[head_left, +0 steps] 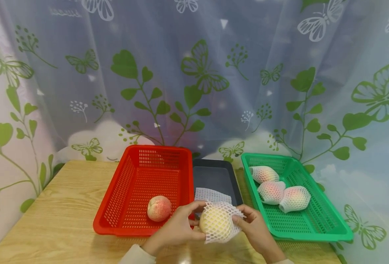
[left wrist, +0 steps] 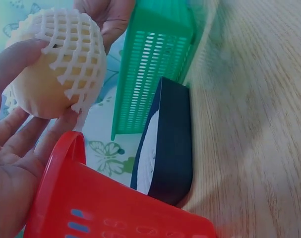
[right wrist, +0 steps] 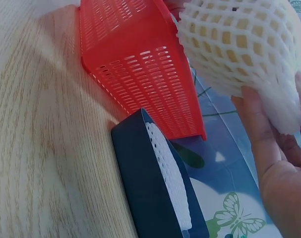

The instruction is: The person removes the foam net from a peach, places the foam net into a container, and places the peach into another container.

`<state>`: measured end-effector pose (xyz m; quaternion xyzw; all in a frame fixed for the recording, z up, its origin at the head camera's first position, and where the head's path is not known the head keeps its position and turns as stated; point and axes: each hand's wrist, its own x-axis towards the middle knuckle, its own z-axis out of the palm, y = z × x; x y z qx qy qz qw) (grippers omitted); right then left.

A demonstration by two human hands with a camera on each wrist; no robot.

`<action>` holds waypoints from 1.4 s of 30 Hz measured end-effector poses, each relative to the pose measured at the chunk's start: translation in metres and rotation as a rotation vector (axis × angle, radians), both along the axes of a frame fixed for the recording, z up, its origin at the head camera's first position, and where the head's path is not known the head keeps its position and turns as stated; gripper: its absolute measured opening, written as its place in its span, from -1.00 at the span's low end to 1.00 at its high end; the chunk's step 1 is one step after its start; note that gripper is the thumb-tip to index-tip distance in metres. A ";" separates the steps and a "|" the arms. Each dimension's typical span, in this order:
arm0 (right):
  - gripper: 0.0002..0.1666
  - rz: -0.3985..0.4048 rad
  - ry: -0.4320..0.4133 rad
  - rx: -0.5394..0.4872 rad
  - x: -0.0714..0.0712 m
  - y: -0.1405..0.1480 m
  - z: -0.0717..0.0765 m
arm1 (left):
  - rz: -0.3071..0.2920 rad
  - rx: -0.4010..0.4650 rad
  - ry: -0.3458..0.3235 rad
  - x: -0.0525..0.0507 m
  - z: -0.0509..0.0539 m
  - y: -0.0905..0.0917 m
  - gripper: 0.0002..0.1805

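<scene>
A pale yellow peach sits most of the way inside a white foam net sleeve, held above the table's front part. My left hand grips the peach from the left, thumb and fingers spread around its uncovered end. On the other side, my right hand pinches the gathered end of the sleeve between thumb and fingers. In the left wrist view, the sleeve's open edge lies across the peach, leaving its lower left bare. Seen from the right wrist, netting covers the fruit.
A red basket at left holds one bare peach. Behind my hands, a dark tray contains flat foam netting. The green basket at right holds three netted peaches. A patterned curtain hangs behind the wooden table.
</scene>
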<state>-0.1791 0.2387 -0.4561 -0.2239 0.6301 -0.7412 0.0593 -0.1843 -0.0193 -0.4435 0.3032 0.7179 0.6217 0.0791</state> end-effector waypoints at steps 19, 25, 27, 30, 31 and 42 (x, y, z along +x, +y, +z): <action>-0.74 -0.264 -0.045 0.119 -0.009 -0.008 0.013 | 0.091 0.048 0.043 -0.008 0.008 -0.012 -0.23; -0.77 -0.281 -0.066 0.099 -0.013 -0.006 0.018 | 0.125 0.051 0.057 -0.011 0.012 -0.021 -0.25; -0.78 -0.296 -0.081 0.099 -0.015 -0.006 0.018 | 0.137 0.052 0.052 -0.012 0.013 -0.024 -0.26; -0.82 -0.330 -0.104 0.116 -0.016 -0.006 0.017 | 0.165 0.041 0.047 -0.013 0.013 -0.031 -0.26; -0.81 -0.349 -0.114 0.122 -0.017 -0.006 0.017 | 0.176 0.036 0.043 -0.013 0.012 -0.033 -0.25; -0.50 -0.447 -0.221 0.119 -0.029 -0.003 0.020 | 0.325 -0.027 0.039 -0.015 0.010 -0.076 -0.23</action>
